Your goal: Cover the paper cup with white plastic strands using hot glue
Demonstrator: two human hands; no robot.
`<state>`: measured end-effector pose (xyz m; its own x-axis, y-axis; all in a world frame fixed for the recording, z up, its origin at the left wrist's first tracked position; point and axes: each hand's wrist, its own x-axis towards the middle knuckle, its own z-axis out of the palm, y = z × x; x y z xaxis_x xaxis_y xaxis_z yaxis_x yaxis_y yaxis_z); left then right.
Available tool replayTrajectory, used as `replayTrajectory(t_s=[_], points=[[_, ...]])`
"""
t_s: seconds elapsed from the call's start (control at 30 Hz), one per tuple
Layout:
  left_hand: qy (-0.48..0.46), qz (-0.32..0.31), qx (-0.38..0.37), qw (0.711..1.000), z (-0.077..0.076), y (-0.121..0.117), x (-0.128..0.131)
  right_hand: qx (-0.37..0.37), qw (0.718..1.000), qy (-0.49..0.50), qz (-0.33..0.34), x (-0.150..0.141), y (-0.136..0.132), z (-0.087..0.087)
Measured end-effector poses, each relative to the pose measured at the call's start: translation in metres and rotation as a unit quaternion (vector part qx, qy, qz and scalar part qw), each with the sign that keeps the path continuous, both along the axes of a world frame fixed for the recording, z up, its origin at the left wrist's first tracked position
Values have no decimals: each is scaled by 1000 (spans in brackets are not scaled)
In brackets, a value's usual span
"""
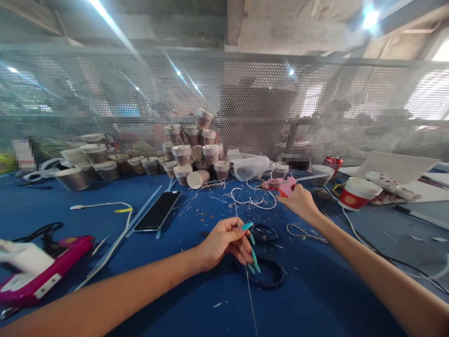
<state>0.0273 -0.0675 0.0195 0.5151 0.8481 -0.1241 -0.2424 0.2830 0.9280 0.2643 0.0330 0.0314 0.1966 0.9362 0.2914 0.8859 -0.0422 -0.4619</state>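
My left hand [228, 241], with long turquoise nails, pinches a thin pale string [249, 290] between thumb and fingers. The string runs down toward the near edge and up to white loops of cord [263, 202] on the table. Farther right, my right hand [302, 200] is closed around the handle of a pink glue gun [288, 186] with an orange trigger; its nozzle points left. Under and beside my left hand lie two dark blue loops [269, 275], partly covered; whether they are joined I cannot tell.
Small whitish-rimmed pots [182, 154] are stacked at the back. A phone [158, 213] lies left of centre, near a magenta power strip [63, 262] and white cable. At right stand red-and-white paper cups [359, 193]. Cords and scraps litter the blue table [196, 299].
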Motion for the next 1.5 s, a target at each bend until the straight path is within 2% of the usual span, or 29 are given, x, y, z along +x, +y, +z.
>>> replayTrajectory(t_s=[0.1,0.2,0.33,0.37,0.43,0.47,0.5,0.57,0.6,0.63,0.67,0.7,0.77,0.9,0.97,1.03,1.1,1.13,1.17,1.23,1.3,1.5], points=[[-1,-1,1,1000,1,-1,0,-34,999,-22,18,10,6,-5],[-3,-6,6,1000,0,-1,0,-21,998,-40,34,9,5,-10],[-4,-8,-2,1000,0,0,0,87,990,-105,-32,-5,-9,-2],[-7,-3,-7,1000,2,1,0,117,987,-104,-23,-11,-15,3],[-14,26,-16,999,9,3,1,120,990,-18,69,-24,-29,12],[-17,53,-17,998,13,5,1,70,984,58,152,-32,-38,17],[-17,81,-16,996,19,6,2,-21,956,146,252,-40,-48,20],[-21,139,10,990,30,11,4,-203,857,307,360,-55,-68,24],[-21,156,30,987,35,13,5,-254,808,352,399,-61,-77,25],[-18,163,51,985,40,17,6,-276,772,381,427,-65,-84,26],[-18,175,67,982,45,20,7,-288,750,410,432,-68,-90,26],[-15,188,72,979,48,25,8,-293,736,431,433,-70,-93,25],[-12,220,74,973,52,35,11,-279,730,458,424,-69,-91,23],[15,225,114,968,47,54,23,-201,757,495,376,-52,-65,26],[46,208,130,968,38,57,31,-195,755,520,348,-36,-49,33],[165,138,158,964,29,56,43,-241,736,537,334,-17,-36,41],[281,47,287,914,21,53,57,-294,701,545,353,1,-28,44],[314,1,355,880,19,52,64,-284,693,554,364,8,-25,44],[331,-36,409,850,17,50,72,-272,696,555,366,14,-23,41],[343,-85,473,807,15,50,88,-239,709,560,355,20,-20,35],[355,-87,497,787,14,52,100,-207,713,580,334,22,-17,28],[406,-155,452,779,14,61,109,-178,694,631,297,26,-12,17]])
